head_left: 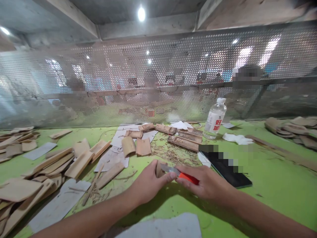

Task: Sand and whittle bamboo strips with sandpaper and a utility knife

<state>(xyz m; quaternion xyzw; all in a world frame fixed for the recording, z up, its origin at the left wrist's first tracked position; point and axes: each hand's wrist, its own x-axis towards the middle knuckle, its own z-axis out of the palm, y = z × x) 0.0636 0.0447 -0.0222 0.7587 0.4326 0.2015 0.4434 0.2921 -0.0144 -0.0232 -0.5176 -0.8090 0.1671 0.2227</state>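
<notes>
My right hand point(201, 180) is closed around the red-orange handle of a knife point(188, 178). The knife's short metal blade points left and lies against a small brown piece of bamboo point(159, 169). That piece is pinched in my left hand point(152, 183), whose fingers cover most of it. My left thumb reaches close to the blade, and the two hands nearly meet above the green table. Just beyond them lie curved bamboo pieces point(143, 147) and a scatter of shavings point(170, 150).
Bamboo pieces point(79, 165) pile up on the left, with another heap point(297, 129) at far right. A dark tablet-like slab point(230, 172) lies beside my right hand. Behind it stands a clear bottle point(215, 120). Paper sheets point(61, 201) lie about. A perforated metal screen point(148, 76) closes the back.
</notes>
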